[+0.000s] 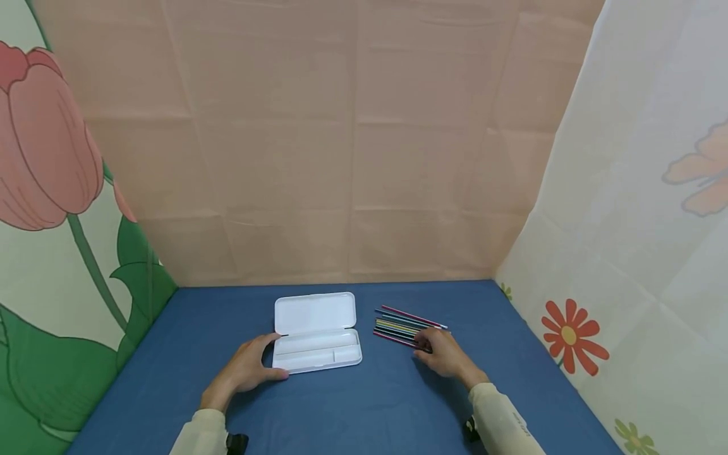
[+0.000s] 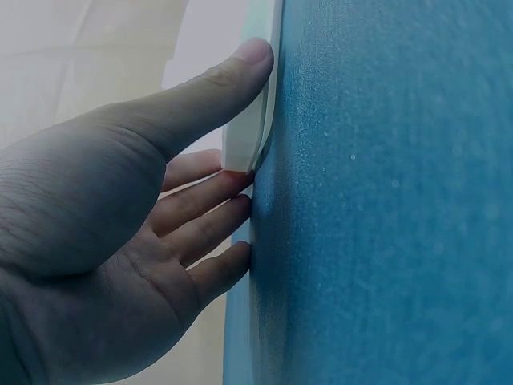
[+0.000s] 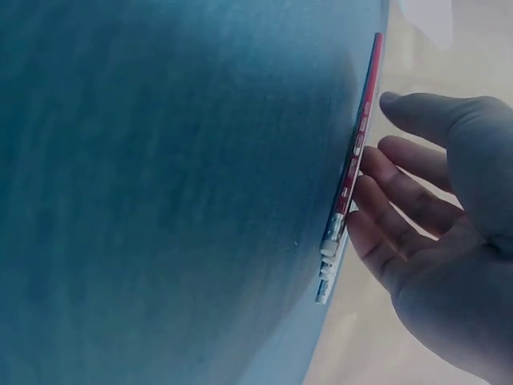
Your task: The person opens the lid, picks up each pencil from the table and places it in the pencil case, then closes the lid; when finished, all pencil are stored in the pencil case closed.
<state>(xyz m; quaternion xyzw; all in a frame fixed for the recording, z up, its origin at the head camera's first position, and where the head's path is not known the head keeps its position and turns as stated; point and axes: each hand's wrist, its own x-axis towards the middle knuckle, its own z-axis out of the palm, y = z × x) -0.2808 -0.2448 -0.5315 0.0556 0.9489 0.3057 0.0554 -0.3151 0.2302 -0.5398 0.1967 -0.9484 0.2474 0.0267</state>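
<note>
A left hand [image 1: 246,365] spreads wide against an open white case [image 1: 315,313]; a right hand [image 1: 446,356], nearer the pencils [image 1: 395,327], touches them, thumb parted from fingers. They lie ahead and to its left, long axes slanting away toward the case.

I look in remotely on a blue table [image 1: 341,417] bearing a white case [image 1: 307,343], its lid [image 1: 315,313] open on the far side. To the case's right and apart from it, pencils [image 1: 392,325] lie side by side, red ones along the outer edges.
</note>
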